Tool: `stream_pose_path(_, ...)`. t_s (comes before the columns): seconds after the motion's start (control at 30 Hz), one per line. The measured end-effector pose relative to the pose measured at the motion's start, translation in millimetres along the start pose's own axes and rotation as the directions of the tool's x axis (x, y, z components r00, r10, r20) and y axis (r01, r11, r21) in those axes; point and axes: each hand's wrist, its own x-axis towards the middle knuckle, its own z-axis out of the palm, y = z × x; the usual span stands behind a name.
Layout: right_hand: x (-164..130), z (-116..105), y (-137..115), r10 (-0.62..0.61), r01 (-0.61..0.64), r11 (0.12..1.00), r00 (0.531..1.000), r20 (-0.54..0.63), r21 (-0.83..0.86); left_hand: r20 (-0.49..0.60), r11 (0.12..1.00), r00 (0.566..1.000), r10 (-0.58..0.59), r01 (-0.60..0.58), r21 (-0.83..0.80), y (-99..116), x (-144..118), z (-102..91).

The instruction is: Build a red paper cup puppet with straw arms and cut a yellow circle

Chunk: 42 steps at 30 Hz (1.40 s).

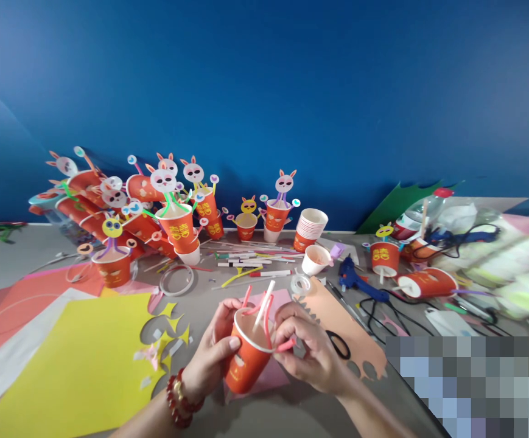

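My left hand (216, 340), with a red beaded bracelet at the wrist, grips the left side of a red paper cup (246, 368), thumb near the rim. The cup is tilted with its mouth toward me. A white straw (264, 304) and pink bent straws (267, 325) stick up out of it. At the cup's right rim, my right hand (307, 347) pinches a pink straw end (286, 345) that pokes out sideways. The fingers partly hide where that straw meets the cup. Under the cup lies pink paper (279, 374).
Finished rabbit-faced cups (175, 222) crowd the back left. A stack of cups (311, 228) stands at centre back. On the right are a blue glue gun (358, 281) with cable, scissors (338, 345) and orange paper (360, 347). Yellow paper (72, 365) covers the left front.
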Motion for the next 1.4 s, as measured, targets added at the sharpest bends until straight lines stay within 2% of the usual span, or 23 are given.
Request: stream_pose_path(1.4,0.1,-0.5,-2.6,0.002,-0.002,1.000,1.000,0.008,0.005,-0.026,1.000,1.000,-0.009,0.010,0.022,-0.8,-0.5,0.4)
